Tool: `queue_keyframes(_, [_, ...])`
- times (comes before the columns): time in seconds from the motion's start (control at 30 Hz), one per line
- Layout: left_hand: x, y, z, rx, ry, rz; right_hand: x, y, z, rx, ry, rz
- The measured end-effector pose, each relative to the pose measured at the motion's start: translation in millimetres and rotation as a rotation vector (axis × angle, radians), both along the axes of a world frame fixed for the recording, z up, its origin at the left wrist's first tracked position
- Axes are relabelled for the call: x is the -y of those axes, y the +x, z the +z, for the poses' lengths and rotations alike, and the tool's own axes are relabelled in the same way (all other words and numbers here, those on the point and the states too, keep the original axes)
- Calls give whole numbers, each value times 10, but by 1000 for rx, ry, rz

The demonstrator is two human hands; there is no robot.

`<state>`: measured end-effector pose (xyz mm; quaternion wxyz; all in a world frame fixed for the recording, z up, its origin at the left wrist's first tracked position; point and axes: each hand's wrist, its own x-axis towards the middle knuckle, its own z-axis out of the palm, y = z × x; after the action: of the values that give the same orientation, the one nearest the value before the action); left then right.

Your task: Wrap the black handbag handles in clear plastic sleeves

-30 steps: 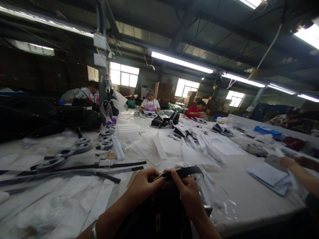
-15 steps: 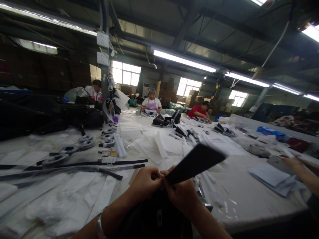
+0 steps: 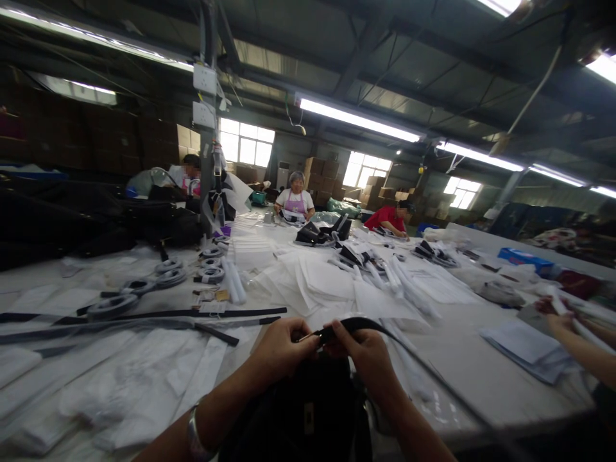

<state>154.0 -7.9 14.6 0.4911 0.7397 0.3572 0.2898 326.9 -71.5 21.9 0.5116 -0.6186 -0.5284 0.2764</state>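
A black bag (image 3: 293, 410) with a small metal lock plate on its front is low in front of me, its lower part cut off by the frame. Above its top, my left hand (image 3: 282, 346) is closed in a pinch on a small metal piece, probably a buckle, at the end of a black strap (image 3: 409, 346). My right hand (image 3: 368, 356) grips that strap close to the same end, thumb on top. From there the strap arches over the hand and runs down to the lower right. Fingers partly hide the metal piece.
Plastic-wrapped straps (image 3: 144, 317) and clear bags (image 3: 125, 391) lie left. White sheets (image 3: 317, 273) and wrapped coils (image 3: 168, 276) spread across the table. A co-worker's hands (image 3: 558, 314) are at right beside stacked paper (image 3: 529, 346). Other people sit at the far side.
The strap stood up as a broad, blurred band toward the right; now it curves over my right hand and trails down right. My right hand has turned and moved slightly up.
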Motion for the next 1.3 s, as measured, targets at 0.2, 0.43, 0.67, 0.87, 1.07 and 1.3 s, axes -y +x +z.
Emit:
queue_keyframes(0.2, [-13,-33,-3,29,-56,-51,22,-13,-2,-167,-22,38])
queue_keyframes(0.43, [-34,-71,6,68,-100,-99,-2,-42,21,-268,-63,66])
queue_keyframes(0.67, [-62,-69,27,-5,-75,-129,47,-96,57,99,10,-24])
queue_keyframes(0.87, [-68,2,-37,-89,73,7,104,-228,73,630,212,-8])
queue_keyframes(1.07, [-75,-6,3,15,85,-42,18,-142,446,313,222,141])
queue_keyframes(1.3, [-61,-113,28,269,-5,15,-53,183,1174,-360,135,531])
